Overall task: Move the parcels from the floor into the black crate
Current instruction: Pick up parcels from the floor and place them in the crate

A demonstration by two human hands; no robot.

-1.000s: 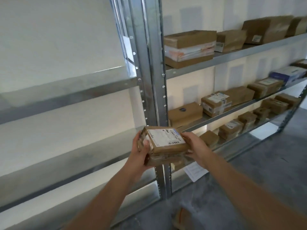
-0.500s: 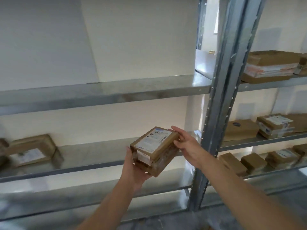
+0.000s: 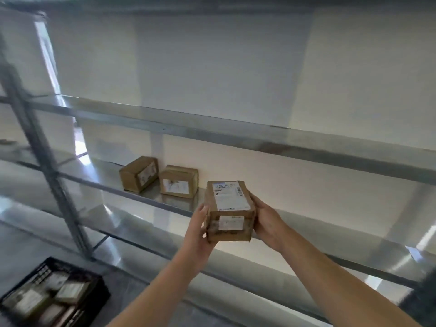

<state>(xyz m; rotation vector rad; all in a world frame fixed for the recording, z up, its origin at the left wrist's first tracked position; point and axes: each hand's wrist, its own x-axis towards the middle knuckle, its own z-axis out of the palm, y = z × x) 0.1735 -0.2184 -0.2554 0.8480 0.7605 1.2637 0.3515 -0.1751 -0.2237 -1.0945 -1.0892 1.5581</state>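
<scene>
brown parcel [image 3: 230, 208], white labels [image 3: 230, 222]; black crate [image 3: 75, 267], perhaps latticed; grey shelving [image 3: 212, 131]

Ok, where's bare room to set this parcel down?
The middle shelf is bare from the right-hand box to the frame's right edge, past the held parcel. The upper shelf shows nothing on it. The black crate looks crowded with parcels.

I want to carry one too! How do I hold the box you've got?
Probably by its two long sides, one hand coming from each side, like the left hand and right hand do on the parcel: those sides are flat and parallel, and the label faces up.
</scene>
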